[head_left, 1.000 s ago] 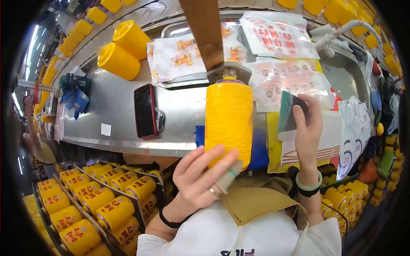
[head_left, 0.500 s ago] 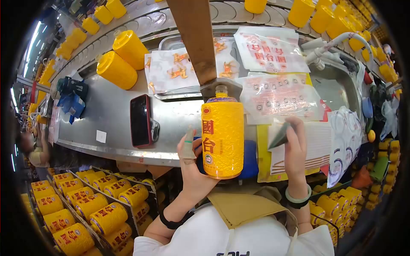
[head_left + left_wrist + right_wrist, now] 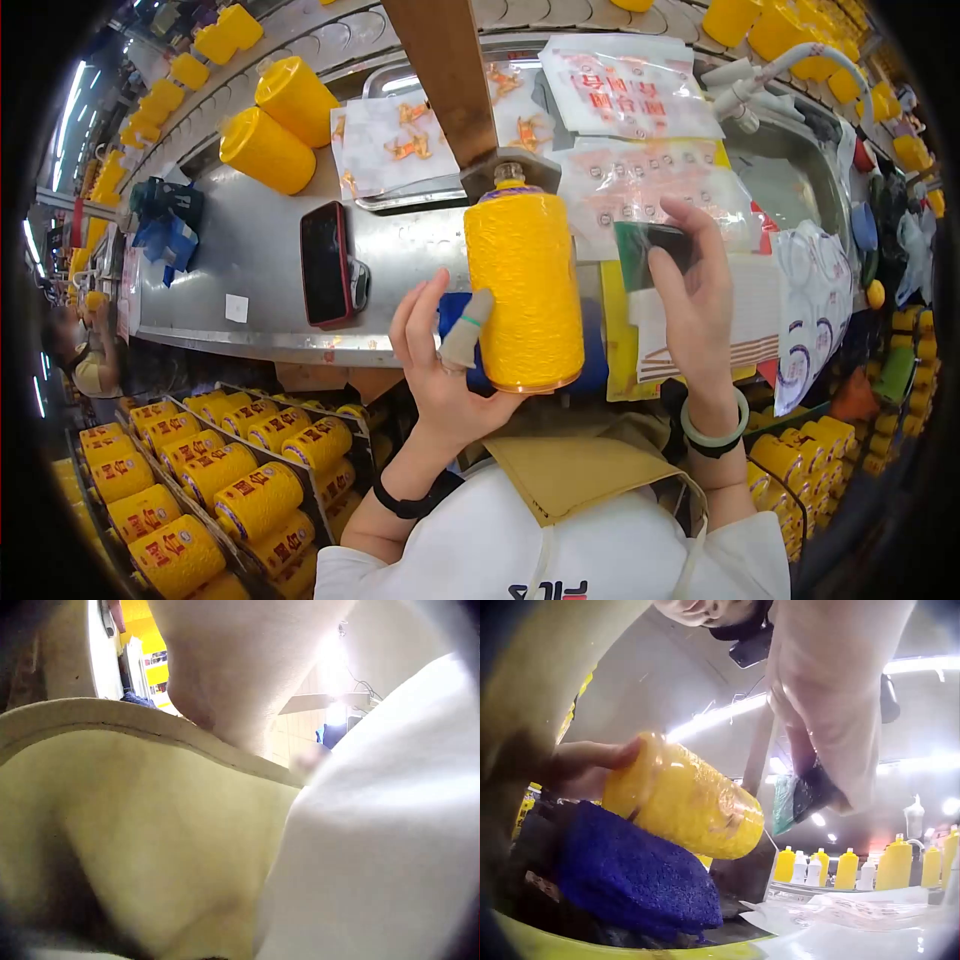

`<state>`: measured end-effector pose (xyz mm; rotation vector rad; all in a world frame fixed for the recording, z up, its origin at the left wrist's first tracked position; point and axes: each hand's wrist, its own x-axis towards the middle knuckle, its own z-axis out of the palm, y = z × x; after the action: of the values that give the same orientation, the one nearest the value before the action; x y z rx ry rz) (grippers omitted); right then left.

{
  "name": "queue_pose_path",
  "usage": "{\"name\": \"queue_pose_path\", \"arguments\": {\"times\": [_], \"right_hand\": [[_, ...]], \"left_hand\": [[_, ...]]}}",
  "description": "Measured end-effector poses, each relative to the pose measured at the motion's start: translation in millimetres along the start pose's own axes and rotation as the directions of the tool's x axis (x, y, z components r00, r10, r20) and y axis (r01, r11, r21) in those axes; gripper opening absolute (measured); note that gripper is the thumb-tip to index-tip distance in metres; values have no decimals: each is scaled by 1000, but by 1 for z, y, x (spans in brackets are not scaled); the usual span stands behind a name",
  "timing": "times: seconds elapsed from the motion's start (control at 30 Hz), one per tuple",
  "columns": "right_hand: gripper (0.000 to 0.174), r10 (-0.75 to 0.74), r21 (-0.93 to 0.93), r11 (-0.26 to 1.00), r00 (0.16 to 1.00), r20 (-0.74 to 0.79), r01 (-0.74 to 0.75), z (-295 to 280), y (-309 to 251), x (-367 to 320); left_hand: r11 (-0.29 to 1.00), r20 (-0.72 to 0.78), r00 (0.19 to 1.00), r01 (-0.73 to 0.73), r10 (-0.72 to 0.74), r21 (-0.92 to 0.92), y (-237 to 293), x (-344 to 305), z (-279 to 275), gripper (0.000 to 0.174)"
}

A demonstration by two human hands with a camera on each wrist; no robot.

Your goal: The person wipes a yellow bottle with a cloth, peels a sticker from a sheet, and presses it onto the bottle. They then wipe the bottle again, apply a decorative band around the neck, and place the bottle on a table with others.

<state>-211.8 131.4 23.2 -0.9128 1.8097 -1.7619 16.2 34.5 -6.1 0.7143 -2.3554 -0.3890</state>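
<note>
A yellow textured bottle [image 3: 524, 290] stands out from a metal bracket [image 3: 510, 170], its clear neck at the bracket and no lettering showing. At its lower left side is my left hand [image 3: 440, 370], fingers mostly straight and spread, the thumb at the base and a covered finger touching the side. My right hand [image 3: 700, 300] pinches a green and dark flat piece [image 3: 640, 250] between thumb and fingers, to the right of the bottle and apart from it. The right wrist view shows the bottle [image 3: 686, 799] tilted above a blue cloth [image 3: 637, 877] and the flat piece [image 3: 787, 802].
A phone [image 3: 326, 265] lies on the metal table [image 3: 250, 310], with two yellow bottles [image 3: 268, 150] behind it. A wooden post [image 3: 440, 70] rises behind the bracket. Printed sheets [image 3: 650, 185] lie by a sink [image 3: 800, 180]. Crates of lettered yellow bottles [image 3: 258, 497] stand at lower left.
The bottle has turned, so the red lettering seen half a second ago is out of sight. My left fingers have shifted around its base. The flat piece is tilted differently in my right hand.
</note>
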Motion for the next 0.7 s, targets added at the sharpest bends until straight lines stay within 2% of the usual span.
{"name": "queue_pose_path", "arguments": {"times": [0.07, 0.1, 0.13, 0.17, 0.2, 0.23, 0.27, 0.33, 0.4, 0.47, 0.5, 0.6, 0.67, 0.7], "right_hand": [[40, -42, -7, 999, 999, -22, 42, 1, -1, -3], [37, -39, 16, 999, 999, 13, 38, 1, -2, -7], [35, -37, 39, 999, 998, 47, 35, 2, -3, -9], [31, -94, -13, 996, 996, -5, 93, 7, -4, -12], [31, -89, -11, 996, 996, -2, 89, 8, -6, -15], [31, -272, -163, 946, 959, 75, 281, 9, -9, -17], [32, -428, -292, 837, 886, 178, 463, 9, -12, -20], [30, -595, -308, 664, 731, 334, 681, 12, -10, -31], [30, -620, -281, 549, 609, 495, 787, 13, -8, -49], [33, -621, -139, 554, 518, 589, 821, 11, -7, -66], [33, -603, -103, 571, 501, 621, 814, 11, -12, -71], [33, -639, -180, 550, 550, 537, 815, 9, -23, -54], [32, -631, -286, 604, 665, 398, 744, 12, -23, -39], [31, -621, -360, 579, 682, 386, 731, 13, -21, -32]], "left_hand": [[995, 19, 996, 83, -82, -64, -4, -7, 5, 87], [992, 0, 995, 97, -98, -81, -5, -9, 8, 94], [992, 3, 995, 103, -103, -77, -5, -10, 9, 94], [981, -35, 991, 119, -126, -153, -5, -11, 10, 95], [965, -72, 986, 130, -150, -230, -5, -11, 11, 97], [965, -71, 986, 129, -149, -230, -4, -9, 7, 98], [964, -68, 986, 135, -154, -228, -4, -11, 9, 98], [946, -80, 988, 103, -134, -307, -7, -14, 14, 94], [942, -75, 987, 110, -141, -318, -7, -17, 16, 94], [935, -71, 987, 115, -147, -335, -7, -18, 18, 94], [923, -60, 986, 126, -158, -363, -7, -17, 16, 94], [927, -43, 988, 124, -148, -353, -6, -16, 14, 93], [872, -49, 978, 156, -201, -464, -7, -20, 18, 93], [893, -8, 982, 169, -189, -418, -9, -22, 14, 93]]}}
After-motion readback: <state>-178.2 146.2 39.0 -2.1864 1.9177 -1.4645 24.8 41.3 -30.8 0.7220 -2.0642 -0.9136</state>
